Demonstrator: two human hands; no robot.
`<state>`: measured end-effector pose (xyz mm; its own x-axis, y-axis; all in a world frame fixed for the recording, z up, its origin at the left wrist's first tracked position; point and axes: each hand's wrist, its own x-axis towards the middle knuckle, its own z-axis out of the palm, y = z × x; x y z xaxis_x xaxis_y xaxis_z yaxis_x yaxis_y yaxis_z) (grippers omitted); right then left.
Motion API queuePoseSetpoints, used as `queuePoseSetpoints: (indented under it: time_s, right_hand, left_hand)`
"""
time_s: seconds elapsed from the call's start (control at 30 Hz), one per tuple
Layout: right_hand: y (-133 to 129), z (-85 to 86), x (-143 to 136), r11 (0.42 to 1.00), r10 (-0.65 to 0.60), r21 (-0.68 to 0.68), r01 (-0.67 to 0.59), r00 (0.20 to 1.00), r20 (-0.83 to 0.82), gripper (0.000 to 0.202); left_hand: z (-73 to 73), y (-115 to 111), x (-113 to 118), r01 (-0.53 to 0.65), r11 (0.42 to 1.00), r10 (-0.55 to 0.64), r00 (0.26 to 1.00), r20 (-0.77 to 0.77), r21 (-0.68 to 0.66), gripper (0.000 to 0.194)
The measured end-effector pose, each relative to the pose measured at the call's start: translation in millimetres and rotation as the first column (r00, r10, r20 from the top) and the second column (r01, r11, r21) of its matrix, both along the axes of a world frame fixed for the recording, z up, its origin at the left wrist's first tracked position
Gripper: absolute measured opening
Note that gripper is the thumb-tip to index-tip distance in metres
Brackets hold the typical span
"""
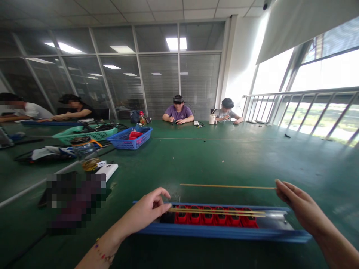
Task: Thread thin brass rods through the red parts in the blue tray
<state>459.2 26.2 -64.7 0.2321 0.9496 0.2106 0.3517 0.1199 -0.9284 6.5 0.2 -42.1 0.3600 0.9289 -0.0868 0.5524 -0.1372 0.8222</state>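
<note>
Between thumb and fingers of my right hand [291, 200] is the right end of a thin wooden stick [227, 186]. The stick stretches level to the left, beyond the far edge of a long blue tray [224, 233]. My left hand [150, 209] is at the tray's left end, its thumb and index finger apart. Several similar thin sticks [215, 212] run lengthwise over the tray, their left ends right at my left thumb tip; whether the thumb touches them is unclear. Beneath them stands a row of red cups [207, 220] with dark middles.
Left of the tray lie a white power bank [108, 172] and a glass jar [86, 153]. Farther back are a blue basket [130, 140] with a red container and a green basket [84, 134] with cables. Several people sit along the far side of the green table [190, 157].
</note>
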Motion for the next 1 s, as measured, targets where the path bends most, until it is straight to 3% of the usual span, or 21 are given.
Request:
queuePoseSetpoints:
  time_s: [0.13, 0.3, 0.5, 0.67, 0.83, 1.0]
  right_hand:
    - [6.3, -7.3, -6.1, 1.000, 0.021, -0.010, -0.019, 0.978, 0.206, 0.037]
    - [16.3, -4.9, -31.7, 0.979, 0.205, -0.103, -0.177, 0.844, 0.496, 0.038]
    - [35.6, 5.4, -56.9, 0.897, 0.416, -0.149, -0.416, 0.681, 0.602, 0.025]
    - [49.7, -0.5, -76.1, 0.830, 0.498, -0.187, -0.525, 0.546, 0.674, 0.026]
    - [55.4, -10.5, -77.1, 0.835, 0.483, -0.160, -0.526, 0.563, 0.670, 0.028]
    - [57.0, -15.7, -71.9, 0.849, 0.472, -0.170, -0.500, 0.572, 0.671, 0.026]
  left_hand:
    - [-0.8, -0.3, -0.2, -0.013, 1.000, 0.013, 1.000, 0.000, 0.020, 0.028]
    - [2.6, 0.8, -2.0, -0.006, 0.999, 0.007, 0.999, -0.033, 0.040, 0.026]
    - [15.2, 0.5, -13.6, 0.010, 0.995, 0.005, 0.988, -0.153, 0.100, 0.030]
    - [26.1, -1.3, -20.0, 0.070, 0.990, -0.035, 0.964, -0.265, 0.124, 0.029]
    - [33.2, -5.3, -15.7, 0.101, 0.982, -0.046, 0.948, -0.316, 0.160, 0.027]
    - [37.2, -6.5, -12.9, 0.069, 0.967, 0.014, 0.947, -0.322, 0.244, 0.026]
